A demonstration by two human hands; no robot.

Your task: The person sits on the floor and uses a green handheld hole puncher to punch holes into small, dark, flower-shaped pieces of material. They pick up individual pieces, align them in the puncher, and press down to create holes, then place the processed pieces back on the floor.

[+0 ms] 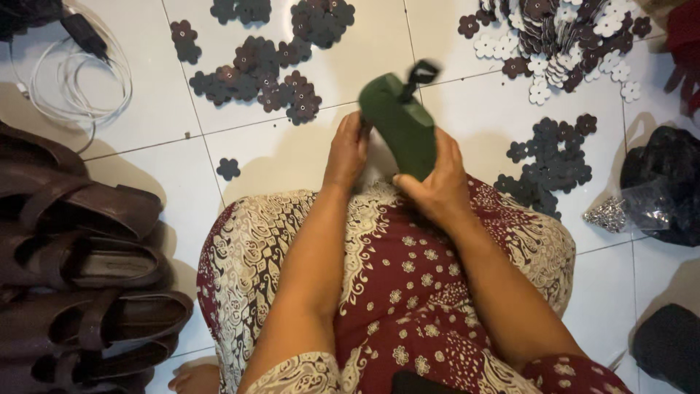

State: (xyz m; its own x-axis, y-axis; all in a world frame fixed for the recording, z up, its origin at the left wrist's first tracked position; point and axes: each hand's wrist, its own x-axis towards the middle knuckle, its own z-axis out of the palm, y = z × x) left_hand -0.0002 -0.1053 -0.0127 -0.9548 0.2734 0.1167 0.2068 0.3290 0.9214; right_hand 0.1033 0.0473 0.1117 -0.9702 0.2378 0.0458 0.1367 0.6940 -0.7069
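A dark green sandal sole [402,125] with a black toe strap sticking up at its top is held upright over my lap. My right hand [437,182] grips its lower right side, thumb across the front. My left hand [348,149] touches its left edge with the fingers curled against it. The strap tip is blurred.
Dark brown flower-shaped cutouts [262,69] lie scattered on the white tile floor [292,146], with grey ones [550,160] at right and a mixed white and brown heap [561,36] at top right. Brown sandals [80,263] are stacked at left. A white cable [73,80] and a bag of small metal pieces [620,211] lie nearby.
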